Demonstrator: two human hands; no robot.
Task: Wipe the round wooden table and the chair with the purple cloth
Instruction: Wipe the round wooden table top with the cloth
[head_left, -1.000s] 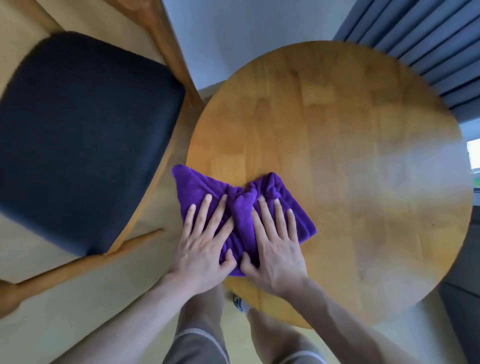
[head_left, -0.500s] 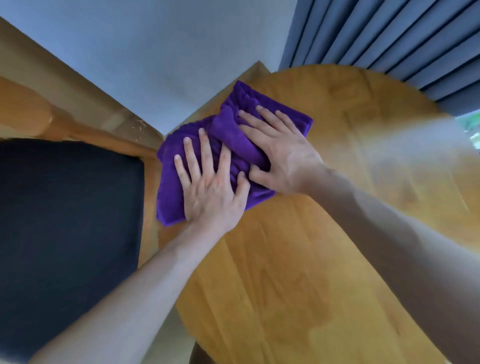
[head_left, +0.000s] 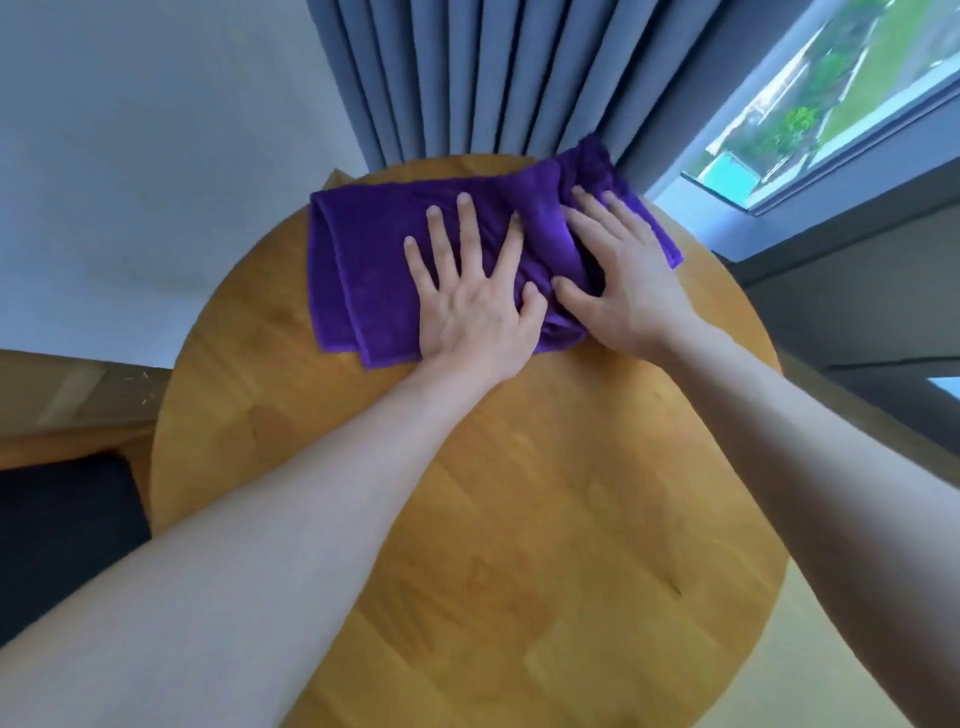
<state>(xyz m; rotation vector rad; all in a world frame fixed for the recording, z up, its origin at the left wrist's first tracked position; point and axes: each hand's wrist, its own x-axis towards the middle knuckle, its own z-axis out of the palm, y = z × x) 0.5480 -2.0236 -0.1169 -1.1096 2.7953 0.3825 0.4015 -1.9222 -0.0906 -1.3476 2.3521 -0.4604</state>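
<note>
Head-camera footage is centred on the purple cloth (head_left: 363, 260), which is spread, partly folded and bunched, over the far part of the round wooden tabletop (head_left: 519, 519), with its far right corner reaching the rim next to the curtain. The cloth is pressed down by both hands side by side. The left hand (head_left: 472, 306) is laid flat on the middle of the cloth with the fingers straight and spread, so no grip is formed and the hand is released. The right hand (head_left: 623, 291) is placed on the bunched right portion, its fingers extended over a raised fold and its thumb laid against the fabric near the left thumb; this hand too is flattened rather than clenched, and nothing is grasped by it. Both bare forearms are stretched across the tabletop from the near edge. Pale wood planks are seen on the uncovered surface nearer the camera. A dark seat cushion of the chair (head_left: 62, 545) is seen at the lower left, just beside the tabletop's left rim, with a wooden part of its frame above it. Behind the tabletop, a pleated grey-blue curtain (head_left: 467, 78) is hung, a plain white wall (head_left: 156, 156) is seen to its left, and a window (head_left: 831, 104) with greenery outside is seen to its right.
</note>
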